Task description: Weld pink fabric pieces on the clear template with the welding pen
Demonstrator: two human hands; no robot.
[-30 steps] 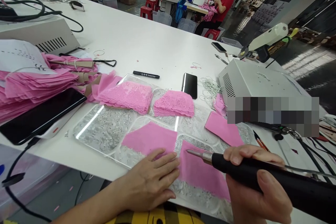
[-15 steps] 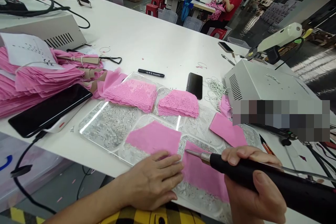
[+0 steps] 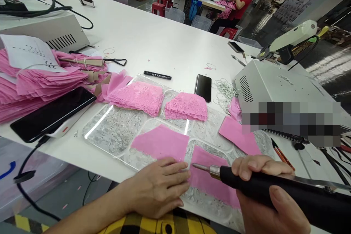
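My right hand (image 3: 270, 214) is wrapped round a thick black hand-held tool (image 3: 274, 186) with a slim metal tip. The tip points left, over the upper left part of a flat pink fabric piece (image 3: 210, 179); I cannot tell whether it touches the cloth. My left hand (image 3: 163, 186) lies flat, fingers together and stretched out, at the left edge of that piece. Its fingertips also reach the lower edge of another pink piece (image 3: 161, 142). Both pieces rest on a clear, grey-speckled template board (image 3: 112, 131).
Two pink lace stacks (image 3: 137, 97) (image 3: 186, 106) and a pink fabric stack (image 3: 240, 137) lie on the board. Around it are a marker (image 3: 157, 75), a phone (image 3: 203, 87), a larger phone (image 3: 53, 115), pink bundles (image 3: 46, 86) and a grey metal box (image 3: 279, 84). A co-worker (image 3: 244, 3) sits beyond.
The tool's tip has shifted slightly down and left over the pink piece. My right hand has moved a little to the right and down. My left hand stays nearly in place.
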